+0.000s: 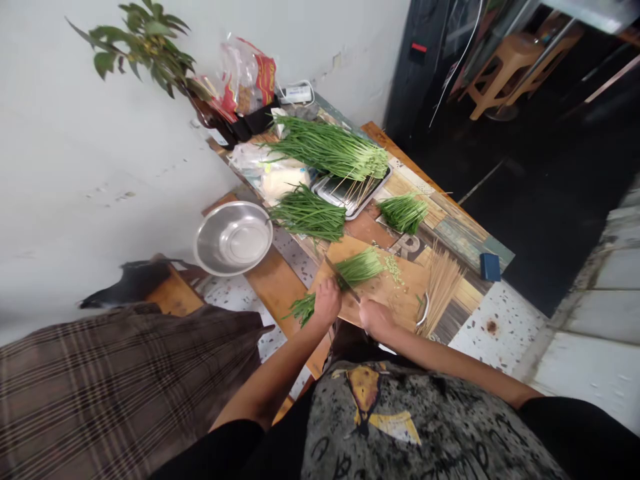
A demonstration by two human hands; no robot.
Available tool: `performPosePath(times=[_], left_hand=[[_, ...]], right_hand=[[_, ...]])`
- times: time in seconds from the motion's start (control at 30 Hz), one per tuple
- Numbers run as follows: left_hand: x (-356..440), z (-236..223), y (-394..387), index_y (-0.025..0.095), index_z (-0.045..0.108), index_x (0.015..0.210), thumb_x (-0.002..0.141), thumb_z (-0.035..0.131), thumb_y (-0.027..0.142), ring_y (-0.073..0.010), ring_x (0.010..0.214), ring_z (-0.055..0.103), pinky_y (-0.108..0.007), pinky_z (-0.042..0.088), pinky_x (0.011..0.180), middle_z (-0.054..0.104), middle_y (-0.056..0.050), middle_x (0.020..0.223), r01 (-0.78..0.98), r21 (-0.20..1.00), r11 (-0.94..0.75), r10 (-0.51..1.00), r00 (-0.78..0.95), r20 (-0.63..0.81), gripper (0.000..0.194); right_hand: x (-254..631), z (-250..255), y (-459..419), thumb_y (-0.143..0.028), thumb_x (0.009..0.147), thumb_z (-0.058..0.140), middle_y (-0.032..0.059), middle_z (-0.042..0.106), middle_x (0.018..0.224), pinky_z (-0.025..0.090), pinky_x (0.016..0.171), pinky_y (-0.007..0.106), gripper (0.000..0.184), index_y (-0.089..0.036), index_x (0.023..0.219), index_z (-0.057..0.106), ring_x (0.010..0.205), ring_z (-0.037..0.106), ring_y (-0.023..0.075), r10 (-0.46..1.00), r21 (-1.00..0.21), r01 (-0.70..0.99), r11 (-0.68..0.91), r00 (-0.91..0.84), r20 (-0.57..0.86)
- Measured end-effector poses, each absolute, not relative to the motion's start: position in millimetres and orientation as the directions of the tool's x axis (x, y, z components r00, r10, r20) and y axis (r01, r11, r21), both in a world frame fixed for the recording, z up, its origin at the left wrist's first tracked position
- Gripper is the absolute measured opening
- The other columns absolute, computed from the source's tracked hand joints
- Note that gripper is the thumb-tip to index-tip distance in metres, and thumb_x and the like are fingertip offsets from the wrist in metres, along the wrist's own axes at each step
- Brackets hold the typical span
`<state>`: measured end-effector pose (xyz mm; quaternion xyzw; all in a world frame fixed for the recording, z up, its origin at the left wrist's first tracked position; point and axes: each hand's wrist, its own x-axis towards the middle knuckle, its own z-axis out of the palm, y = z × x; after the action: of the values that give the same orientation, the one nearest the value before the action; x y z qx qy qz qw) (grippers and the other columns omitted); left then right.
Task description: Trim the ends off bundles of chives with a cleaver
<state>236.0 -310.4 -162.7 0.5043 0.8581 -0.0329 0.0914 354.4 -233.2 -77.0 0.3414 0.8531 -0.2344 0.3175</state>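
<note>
The left hand point(327, 300) grasped a bunch of green stalks point(361, 265), which stuck out on both sides of it, while the right hand point(376, 319) clenched the handle of a knife point(342, 277) slanting across the bunch just beside the left. Leafy tips jutted past the left edge of the cutting board point(385, 297); bare wood lay open toward its right edge, with skewers point(444, 283) beyond.
</note>
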Motion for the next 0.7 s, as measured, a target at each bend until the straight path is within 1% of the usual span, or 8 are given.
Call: performPosePath(times=[0.07,0.17,0.33,0.47,0.6,0.7], left_hand=[[237,-162,-311,0.004,0.052,0.119,0.087,0.035,0.013,-0.0288,0.095,0.052,-0.04,0.042,0.08,0.056,-0.018,0.1,0.868,0.052,0.493,0.858,-0.476,-0.19,0.037],[238,-159,-309,0.005,0.057,0.107,0.086,0.037,0.013,-0.0288,0.093,0.054,-0.04,0.043,0.08,0.057,-0.018,0.096,0.862,0.044,0.505,0.852,-0.489,-0.189,0.03],[225,-161,-300,0.006,0.059,0.101,0.086,0.035,0.009,-0.0274,0.097,0.056,-0.037,0.043,0.084,0.06,-0.019,0.098,0.865,0.082,0.494,0.838,-0.45,-0.309,0.029],[212,-157,-297,0.01,0.061,0.095,0.084,0.04,0.008,-0.0235,0.092,0.059,-0.032,0.044,0.084,0.064,-0.016,0.093,0.894,0.066,0.442,0.851,-0.396,-0.344,0.024],[200,-134,-298,0.01,0.061,0.092,0.082,0.046,0.01,-0.0225,0.089,0.059,-0.032,0.044,0.08,0.064,-0.014,0.091,0.924,0.035,0.381,0.873,-0.347,-0.343,0.018],[176,-104,-291,0.009,0.061,0.091,0.084,0.041,0.01,-0.0234,0.088,0.058,-0.034,0.043,0.078,0.064,-0.014,0.089,0.955,-0.011,0.298,0.91,-0.287,-0.299,0.021]], right_hand=[[355,-81,-232,-0.019,0.086,0.042,0.0151,0.067,0.096,0.045,0.073,0.028,0.028,-0.012,0.112,0.05,0.092,0.065,0.022,0.449,-0.195,0.736,0.649,-0.577,-0.683],[357,-84,-228,-0.02,0.086,0.041,0.0148,0.068,0.092,0.045,0.068,0.029,0.026,-0.013,0.108,0.053,0.085,0.066,0.0231,0.474,-0.224,0.741,0.633,-0.6,-0.644],[366,-85,-221,-0.024,0.09,0.036,0.012,0.069,0.086,0.042,0.064,0.027,0.026,-0.014,0.103,0.056,0.075,0.066,0.0197,0.493,-0.314,0.711,0.629,-0.678,-0.546],[390,-76,-214,-0.028,0.092,0.029,0.0105,0.069,0.085,0.04,0.063,0.026,0.031,-0.014,0.104,0.054,0.074,0.064,0.0192,0.509,-0.375,0.652,0.659,-0.753,-0.416],[429,-63,-206,-0.03,0.093,0.025,0.0099,0.068,0.084,0.039,0.062,0.026,0.034,-0.015,0.099,0.055,0.076,0.063,0.0189,0.575,-0.377,0.648,0.661,-0.761,-0.299],[459,-62,-200,-0.033,0.092,0.029,0.0098,0.068,0.087,0.039,0.059,0.027,0.032,-0.015,0.098,0.055,0.075,0.064,0.0204,0.677,-0.341,0.709,0.617,-0.7,-0.23]])
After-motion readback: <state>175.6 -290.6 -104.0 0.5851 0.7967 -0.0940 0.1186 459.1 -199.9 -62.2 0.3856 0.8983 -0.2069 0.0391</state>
